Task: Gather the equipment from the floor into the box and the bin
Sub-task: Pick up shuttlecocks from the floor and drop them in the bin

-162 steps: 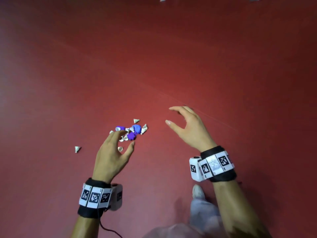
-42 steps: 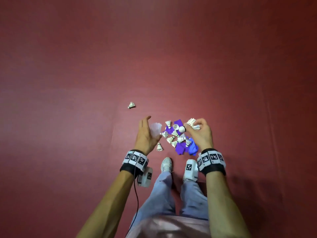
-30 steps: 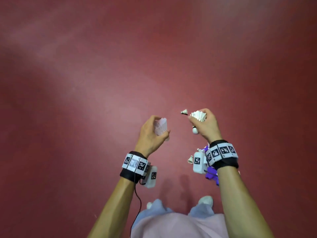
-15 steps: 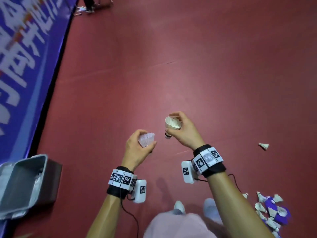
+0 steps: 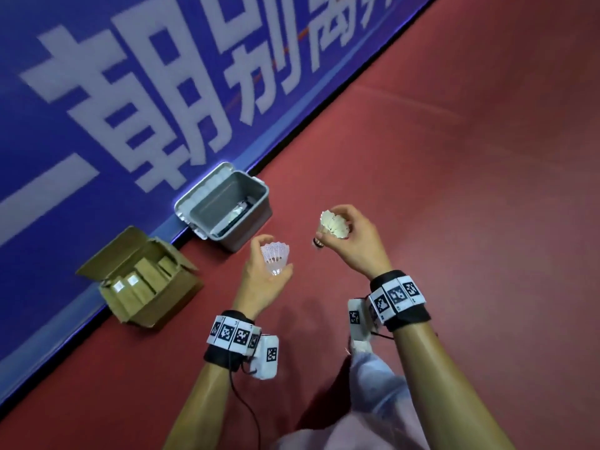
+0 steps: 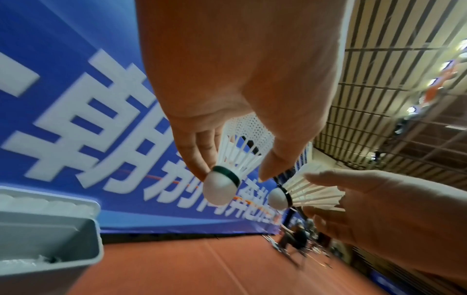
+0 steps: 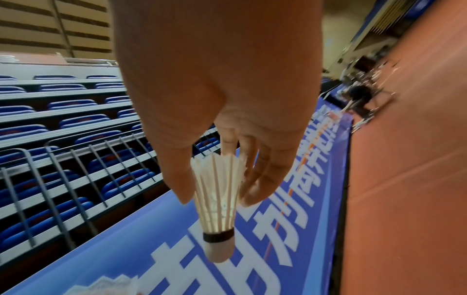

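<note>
Against the foot of the blue banner (image 5: 136, 102) with its large white characters stand two containers on the red floor (image 5: 454, 177): a grey plastic bin (image 5: 227, 206) and, just left of it, an open cardboard box (image 5: 143, 280) with brown packets standing inside. Something crinkled and silvery lies in the bottom of the bin. Nothing lies between the hands and the bin.

Two shuttlecocks are held over the floor, right of the bin. The left hand (image 5: 264, 280) grips a white mesh-skirted shuttlecock (image 5: 275, 259), its fingers (image 6: 197, 157) and thumb curled around the skirt; its rounded white cork with a dark green band points down. The right hand (image 5: 352, 241) pinches a cream feathered shuttlecock (image 5: 332, 225), fingers (image 7: 267, 171) and thumb closed on the upper feathers, its cork with a dark band hanging downward. The two hang near each other without touching.

Behind the banner rise railings and rows of blue seats (image 7: 63, 123). Both wrists wear black bands with square markers.
</note>
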`<state>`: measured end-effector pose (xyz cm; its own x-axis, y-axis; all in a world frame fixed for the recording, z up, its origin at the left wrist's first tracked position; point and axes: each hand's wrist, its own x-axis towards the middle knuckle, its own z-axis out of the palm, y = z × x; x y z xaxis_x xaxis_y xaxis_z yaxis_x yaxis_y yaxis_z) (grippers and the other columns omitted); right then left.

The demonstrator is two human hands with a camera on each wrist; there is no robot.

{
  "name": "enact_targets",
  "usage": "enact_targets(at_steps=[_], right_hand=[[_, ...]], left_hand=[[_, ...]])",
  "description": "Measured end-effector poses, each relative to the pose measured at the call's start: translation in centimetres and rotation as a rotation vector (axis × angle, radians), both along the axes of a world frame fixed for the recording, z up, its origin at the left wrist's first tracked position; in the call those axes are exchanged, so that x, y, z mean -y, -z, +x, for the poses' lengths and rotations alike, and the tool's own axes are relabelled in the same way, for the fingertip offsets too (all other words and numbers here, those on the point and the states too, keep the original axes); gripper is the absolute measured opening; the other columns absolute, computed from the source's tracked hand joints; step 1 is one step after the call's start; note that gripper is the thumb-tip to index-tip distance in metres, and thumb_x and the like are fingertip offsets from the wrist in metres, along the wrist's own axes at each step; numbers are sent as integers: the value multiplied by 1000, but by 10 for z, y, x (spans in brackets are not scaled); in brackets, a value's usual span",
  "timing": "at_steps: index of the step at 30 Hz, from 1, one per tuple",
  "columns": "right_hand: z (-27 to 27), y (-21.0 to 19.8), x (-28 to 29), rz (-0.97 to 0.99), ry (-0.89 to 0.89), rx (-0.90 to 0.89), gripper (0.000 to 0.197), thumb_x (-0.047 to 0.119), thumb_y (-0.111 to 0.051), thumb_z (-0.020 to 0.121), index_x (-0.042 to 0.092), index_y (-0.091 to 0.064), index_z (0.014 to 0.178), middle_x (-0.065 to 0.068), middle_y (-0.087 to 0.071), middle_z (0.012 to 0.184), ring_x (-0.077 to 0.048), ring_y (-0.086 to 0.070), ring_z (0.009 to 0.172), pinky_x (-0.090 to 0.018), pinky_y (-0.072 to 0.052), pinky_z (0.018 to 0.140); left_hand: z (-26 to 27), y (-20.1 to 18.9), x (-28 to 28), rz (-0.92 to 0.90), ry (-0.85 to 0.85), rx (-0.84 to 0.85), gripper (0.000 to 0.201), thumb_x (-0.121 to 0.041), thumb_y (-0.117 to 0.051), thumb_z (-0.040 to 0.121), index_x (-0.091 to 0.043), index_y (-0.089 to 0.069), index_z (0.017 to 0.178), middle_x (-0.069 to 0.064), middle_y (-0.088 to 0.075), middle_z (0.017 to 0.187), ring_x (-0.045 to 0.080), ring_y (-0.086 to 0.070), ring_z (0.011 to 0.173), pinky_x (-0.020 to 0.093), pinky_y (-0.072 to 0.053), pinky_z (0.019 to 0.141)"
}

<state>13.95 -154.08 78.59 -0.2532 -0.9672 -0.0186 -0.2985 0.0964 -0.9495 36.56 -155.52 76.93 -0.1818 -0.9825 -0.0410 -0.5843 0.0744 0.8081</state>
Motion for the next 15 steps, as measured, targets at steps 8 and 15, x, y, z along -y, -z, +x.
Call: enact_targets(at_steps=[8,15], right_hand=[[16,-18,205,-67,-192,31,48,17,-82,72,25,-50,107,8,-65,93,-11,-62,77,-39,-56,73],[83,8,317,-29,-297,115,52,26,-91,74,36,-49,102,7,-69,99,-12,-69,87,-42,-60,84]], left_hand=[[39,-20,111,-68,-251,50,50,-18,-87,81,-26,-57,120,-13,-67,112,2,-63,102,31,-55,91],[93,-15,173,-41,-503,64,54,-40,-91,74,-37,-53,112,-11,-65,105,16,-64,94,40,-57,82]])
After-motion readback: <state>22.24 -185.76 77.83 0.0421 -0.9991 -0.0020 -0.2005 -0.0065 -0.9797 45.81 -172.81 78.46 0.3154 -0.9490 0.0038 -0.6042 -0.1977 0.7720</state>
